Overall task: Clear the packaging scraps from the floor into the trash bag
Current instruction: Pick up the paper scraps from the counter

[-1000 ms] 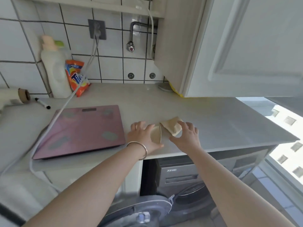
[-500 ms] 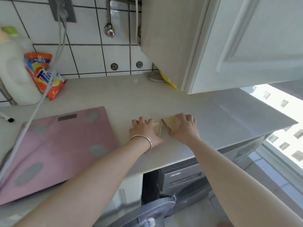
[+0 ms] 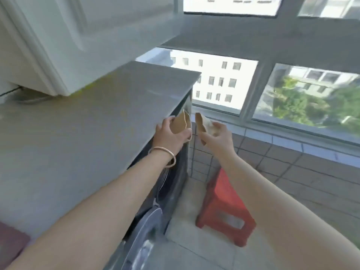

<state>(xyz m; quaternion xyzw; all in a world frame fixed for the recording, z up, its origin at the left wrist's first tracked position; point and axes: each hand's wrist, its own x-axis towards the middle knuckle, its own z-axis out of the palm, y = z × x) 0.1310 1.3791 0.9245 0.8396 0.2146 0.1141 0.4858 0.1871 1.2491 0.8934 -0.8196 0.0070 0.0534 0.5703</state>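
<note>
While the left hand (image 3: 169,137) pinches one cardboard scrap (image 3: 180,123), the right hand (image 3: 218,136) at 3 o'clock holds another scrap (image 3: 200,121), both past the surface (image 3: 87,117) edge.

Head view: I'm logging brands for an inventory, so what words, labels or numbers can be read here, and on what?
None can be read.
Two brown cardboard scraps, one in the left hand and one in the right hand: no print visible.
Dark front-loading washing machine: blurred, no legible label.
Red plastic stool: a pale patch, too blurred to read.
</note>
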